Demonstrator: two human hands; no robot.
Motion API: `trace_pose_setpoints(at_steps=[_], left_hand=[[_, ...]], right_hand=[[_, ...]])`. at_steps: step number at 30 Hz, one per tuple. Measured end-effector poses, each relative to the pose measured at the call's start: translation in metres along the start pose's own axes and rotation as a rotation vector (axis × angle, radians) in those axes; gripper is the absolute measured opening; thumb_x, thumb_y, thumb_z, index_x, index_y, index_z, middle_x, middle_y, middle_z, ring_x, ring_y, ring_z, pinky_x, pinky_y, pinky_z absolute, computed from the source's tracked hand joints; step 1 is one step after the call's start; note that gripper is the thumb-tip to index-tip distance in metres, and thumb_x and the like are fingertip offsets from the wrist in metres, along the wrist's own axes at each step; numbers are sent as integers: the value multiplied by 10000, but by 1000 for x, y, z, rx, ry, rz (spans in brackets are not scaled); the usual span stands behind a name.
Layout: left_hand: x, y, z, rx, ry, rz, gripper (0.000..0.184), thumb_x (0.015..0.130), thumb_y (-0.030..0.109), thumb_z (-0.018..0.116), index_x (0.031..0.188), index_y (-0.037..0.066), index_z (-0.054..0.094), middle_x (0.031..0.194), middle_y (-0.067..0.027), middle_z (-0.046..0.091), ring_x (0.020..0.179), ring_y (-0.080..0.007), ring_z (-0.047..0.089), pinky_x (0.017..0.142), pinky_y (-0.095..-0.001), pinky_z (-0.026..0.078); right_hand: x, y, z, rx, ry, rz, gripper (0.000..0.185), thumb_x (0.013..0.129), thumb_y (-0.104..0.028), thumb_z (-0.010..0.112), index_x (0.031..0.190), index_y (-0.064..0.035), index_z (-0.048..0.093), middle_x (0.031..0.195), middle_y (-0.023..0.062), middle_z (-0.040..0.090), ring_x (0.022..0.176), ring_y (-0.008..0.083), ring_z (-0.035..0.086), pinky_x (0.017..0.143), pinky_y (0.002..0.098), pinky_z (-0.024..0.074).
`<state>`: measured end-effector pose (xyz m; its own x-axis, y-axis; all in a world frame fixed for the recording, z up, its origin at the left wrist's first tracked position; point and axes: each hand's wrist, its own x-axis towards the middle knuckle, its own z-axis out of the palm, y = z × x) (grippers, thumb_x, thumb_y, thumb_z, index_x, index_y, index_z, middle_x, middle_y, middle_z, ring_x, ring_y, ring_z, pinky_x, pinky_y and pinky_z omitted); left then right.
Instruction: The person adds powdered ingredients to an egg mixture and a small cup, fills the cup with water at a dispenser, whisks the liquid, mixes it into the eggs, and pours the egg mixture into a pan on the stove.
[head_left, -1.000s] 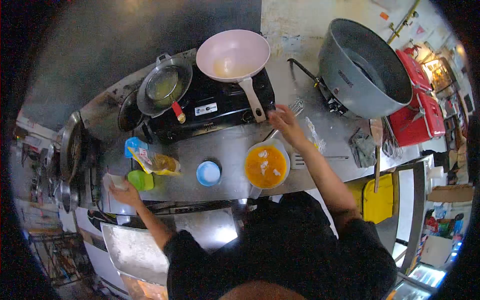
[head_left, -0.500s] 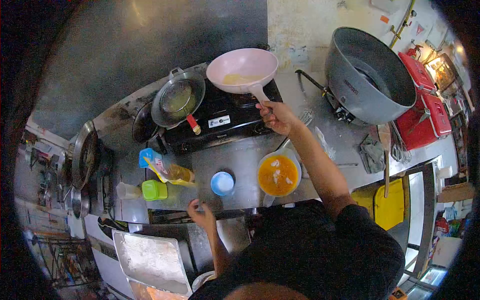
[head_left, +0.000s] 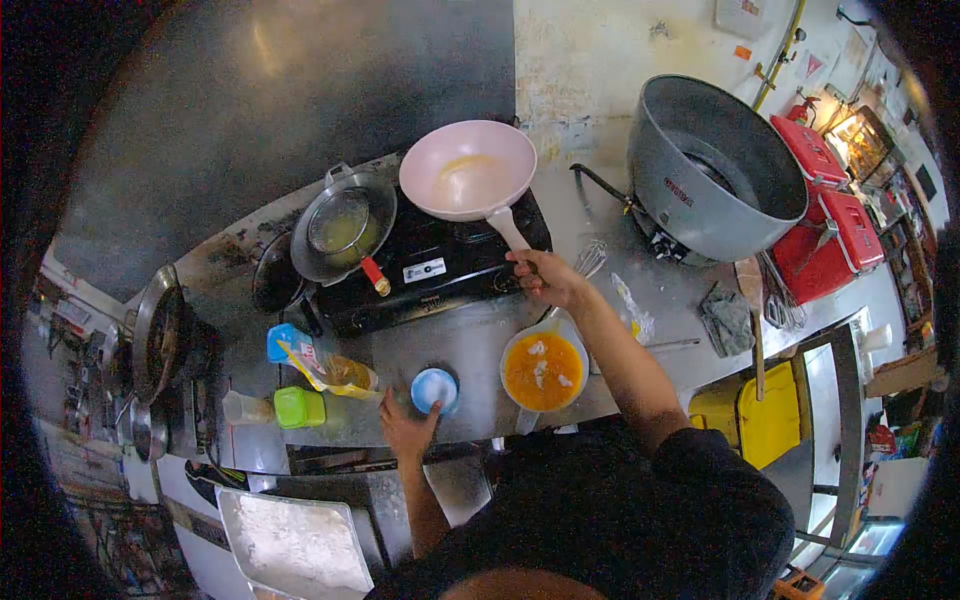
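Observation:
My right hand (head_left: 546,276) is wrapped round the handle of a pink frying pan (head_left: 470,195), whose inside holds a thin yellowish film. The pan is over a black gas stove (head_left: 425,295). My left hand (head_left: 408,428) has its fingers apart beside a small blue tub of white powder or grains (head_left: 435,390); the thumb reaches its near rim, and whether it touches I cannot tell. To the right stands a bowl of orange beaten-egg-like liquid (head_left: 543,372) with white lumps on top.
Left of the tub lie a yellow-and-blue packet (head_left: 325,368) and a green container (head_left: 299,407). A red-handled strainer (head_left: 345,222) rests on a grey pan. At right stand a large grey pot (head_left: 715,165) and red boxes (head_left: 825,240). A whisk (head_left: 591,259) lies behind my right forearm.
My left hand has moved forward from the counter's edge to the blue tub, fingers spreading. The pink pan now shows more of its inside, still in my right hand. The whole view has shifted slightly.

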<state>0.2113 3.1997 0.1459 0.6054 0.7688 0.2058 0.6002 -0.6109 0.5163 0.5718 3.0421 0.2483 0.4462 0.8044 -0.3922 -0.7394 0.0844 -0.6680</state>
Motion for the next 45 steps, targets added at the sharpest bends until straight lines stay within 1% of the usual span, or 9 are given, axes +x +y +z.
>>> trace_pose_setpoints(at_steps=[11, 14, 17, 19, 22, 25, 33, 37, 45], left_hand=[[6, 23, 4, 11, -129, -51, 1151, 533, 553, 817, 1397, 22, 273, 1310, -287, 411, 1173, -450, 447, 959, -530, 390], [8, 30, 4, -18, -118, -50, 1138, 533, 531, 823, 1396, 26, 280, 1305, -280, 422, 1169, -440, 455, 957, -524, 395], [9, 33, 8, -22, -114, -37, 1117, 542, 510, 826, 1392, 24, 289, 1307, -273, 426, 1171, -431, 458, 961, -517, 395], [10, 34, 11, -23, -111, -27, 1103, 548, 497, 828, 1389, 23, 295, 1309, -268, 429, 1173, -425, 459, 964, -513, 396], [10, 31, 15, -26, -107, -4, 1082, 557, 476, 832, 1386, 22, 305, 1311, -260, 433, 1176, -417, 462, 968, -507, 396], [15, 27, 23, -63, -93, 51, 1061, 566, 455, 835, 1382, 20, 314, 1314, -252, 437, 1178, -408, 465, 973, -500, 397], [40, 51, 4, -114, 83, 224, 1007, 590, 401, 843, 1372, 16, 338, 1321, -232, 449, 1185, -385, 472, 984, -483, 399], [48, 98, -17, -194, 200, 399, 980, 602, 373, 847, 1367, 14, 351, 1324, -222, 454, 1189, -373, 475, 990, -474, 400], [11, 214, -65, -416, 243, 773, 927, 626, 318, 855, 1357, 9, 375, 1331, -202, 466, 1196, -350, 483, 1001, -456, 402]], right_hand=[[-21, -13, 3, -252, 127, 10, 401, 953, -448, 453, 1126, -102, 560, 941, 66, 673, 663, 141, 634, 597, 280, 520], [12, -17, -59, -580, 283, -20, 395, 917, -401, 533, 1143, -76, 554, 950, 88, 675, 742, 214, 658, 674, 343, 536], [51, 17, -146, -1823, 287, -394, 378, 851, -311, 621, 1133, -65, 567, 971, 101, 671, 810, 299, 654, 755, 379, 531], [83, 55, -209, -2035, 104, -191, 355, 802, -254, 654, 1102, -75, 592, 1020, 107, 655, 905, 302, 631, 804, 373, 518], [43, 57, -158, -2303, -7, 29, 370, 785, -215, 654, 1143, -133, 610, 1168, 101, 603, 1072, 275, 569, 881, 363, 488], [91, 107, -243, -2468, -64, -389, 409, 806, -252, 618, 1196, -136, 575, 1219, 110, 569, 1132, 271, 533, 961, 393, 429], [-43, 54, -194, -2326, 217, -962, 262, 823, -223, 495, 1056, -133, 574, 942, 19, 568, 952, 222, 541, 812, 393, 435], [-143, 27, -180, -2052, 601, -1205, 299, 829, -203, 542, 1122, -145, 564, 1109, 8, 584, 1123, 235, 503, 863, 393, 430], [-384, 81, -175, -1248, 1292, -1523, 276, 772, -67, 618, 1043, -91, 568, 1050, 97, 597, 982, 301, 578, 856, 401, 457]])
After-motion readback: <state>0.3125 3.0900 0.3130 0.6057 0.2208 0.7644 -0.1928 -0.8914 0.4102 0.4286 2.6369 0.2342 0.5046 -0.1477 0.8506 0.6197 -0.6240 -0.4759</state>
